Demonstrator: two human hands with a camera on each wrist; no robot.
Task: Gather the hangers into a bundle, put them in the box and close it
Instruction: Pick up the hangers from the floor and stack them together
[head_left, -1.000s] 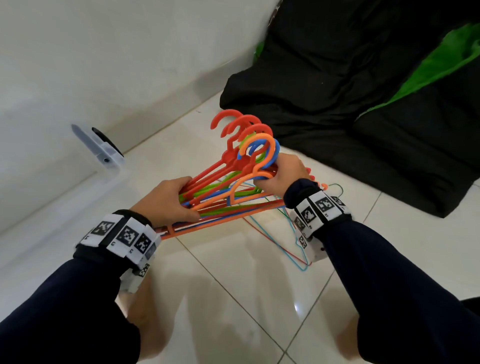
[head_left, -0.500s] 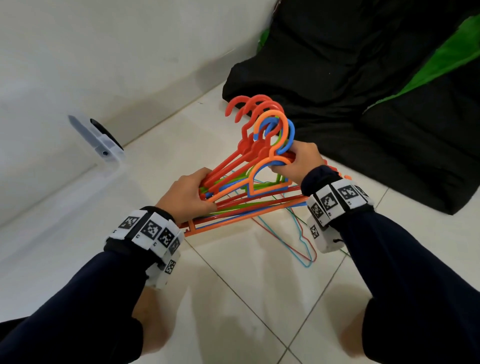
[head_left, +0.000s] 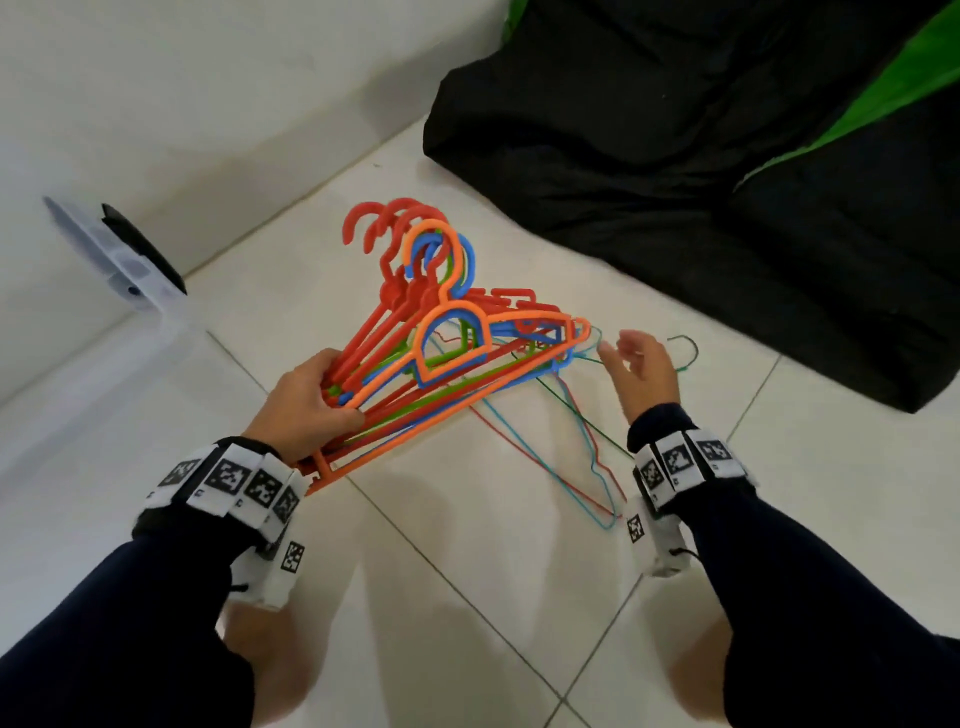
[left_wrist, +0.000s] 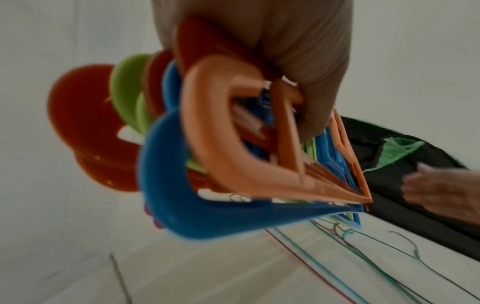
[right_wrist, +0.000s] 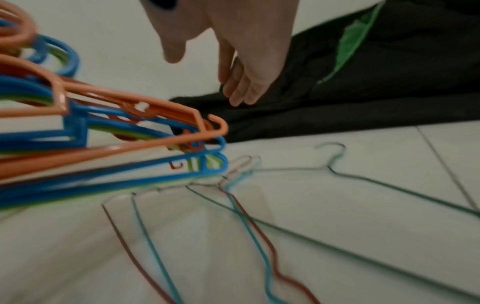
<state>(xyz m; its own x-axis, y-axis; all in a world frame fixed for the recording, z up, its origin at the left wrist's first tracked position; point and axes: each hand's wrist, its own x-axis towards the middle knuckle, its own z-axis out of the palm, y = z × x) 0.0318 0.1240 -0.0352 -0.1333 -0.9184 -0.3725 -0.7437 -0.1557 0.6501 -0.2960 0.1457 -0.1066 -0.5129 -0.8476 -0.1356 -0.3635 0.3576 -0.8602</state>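
Hangers: left hand has the plastic bundle, right hand off it

Left hand (head_left: 304, 402) grips the plastic hangers (head_left: 441, 338) at one shoulder end, fingers curled round the stacked bars, thumb on top. Bundle is off the floor, hooks pointing away toward the wall, red, orange, blue and green mixed. Exact count not readable, they overlap too tightly. Left wrist view is blurred; palm and fingers mostly hidden behind the hanger ends, only the curl over the top shows.

Right hand (head_left: 641, 364) is apart from the bundle, just beside its far shoulder end, fingers spread and loosely bent, holding nothing. Right wrist view confirms a bare palm (right_wrist: 241, 61) above the floor, motion-blurred.

Wire hangers (head_left: 576, 441) lie flat on the floor tiles (head_left: 467, 519) under and right of the bundle: red, light blue, dark green. Their hooks sit near the right hand's fingertips; the blur does not show whether a fingertip touches one. Parts of them are hidden under the plastic bundle.

Clear box (head_left: 104, 374) sits at left against the wall, faint, edges hard to trace, cut off by the frame. Its lid (head_left: 111, 254) stands up, black latch visible.

Black and green fabric (head_left: 701, 156) lies behind, cut off at top and right
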